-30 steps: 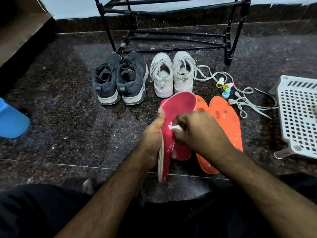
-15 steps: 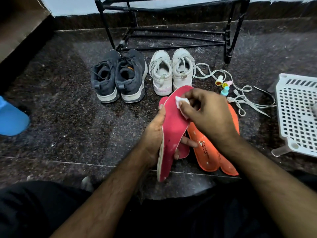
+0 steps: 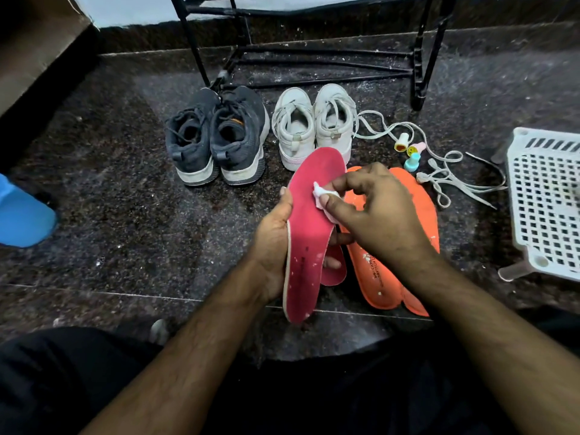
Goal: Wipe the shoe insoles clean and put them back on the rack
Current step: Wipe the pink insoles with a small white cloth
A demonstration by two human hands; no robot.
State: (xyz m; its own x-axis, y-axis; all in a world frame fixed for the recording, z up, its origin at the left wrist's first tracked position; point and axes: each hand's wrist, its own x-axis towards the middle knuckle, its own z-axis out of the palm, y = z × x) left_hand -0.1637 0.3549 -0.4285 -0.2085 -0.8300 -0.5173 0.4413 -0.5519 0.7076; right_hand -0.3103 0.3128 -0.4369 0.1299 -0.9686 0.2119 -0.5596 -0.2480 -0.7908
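Observation:
My left hand grips a pink insole by its left edge and holds it upright, with white specks near its lower end. My right hand pinches a small white wipe and presses it against the upper half of that insole. A second pink insole lies on the floor just behind it, mostly hidden. Two orange insoles lie on the floor under my right hand. The black metal shoe rack stands at the back.
Dark grey sneakers and white sneakers sit in front of the rack. Loose white laces and small coloured caps lie to the right. A white plastic basket lies at far right, a blue object at far left.
My right hand, after sliding the wipe up from the middle of the pink insole toward its toe end, has come slightly back down. My left hand keeps its grip.

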